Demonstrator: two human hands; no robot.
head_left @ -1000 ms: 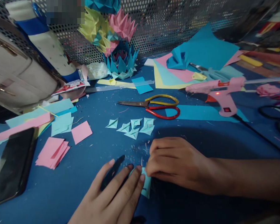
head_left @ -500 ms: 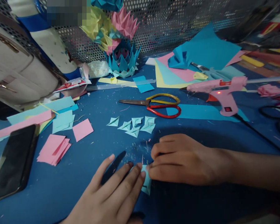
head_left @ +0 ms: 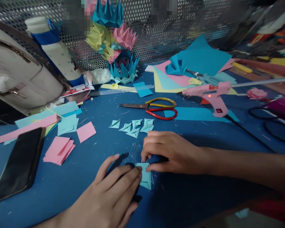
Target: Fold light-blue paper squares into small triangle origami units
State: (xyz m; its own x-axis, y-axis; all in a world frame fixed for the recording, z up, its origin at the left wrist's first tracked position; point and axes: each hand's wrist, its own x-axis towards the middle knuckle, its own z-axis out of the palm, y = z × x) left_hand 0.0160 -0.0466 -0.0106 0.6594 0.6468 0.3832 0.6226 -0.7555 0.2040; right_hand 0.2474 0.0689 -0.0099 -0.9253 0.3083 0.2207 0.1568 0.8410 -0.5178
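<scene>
Head view: pale-blue folded paper (head_left: 146, 178) on the worktop (head_left: 192, 202).
Left hand (head_left: 114, 190): I press its left side, fingers flat.
Right hand (head_left: 168, 152): my thumb touches it, grip unclenched.
Paper feel: light, easily creased; edges suit holding.

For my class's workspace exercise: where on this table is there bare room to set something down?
Open blue table lies between the phone and the left hand, below the pink stack; a narrower patch runs between the blue strip and the right forearm. The back is crowded with papers, paper flowers and the glue gun.
</scene>
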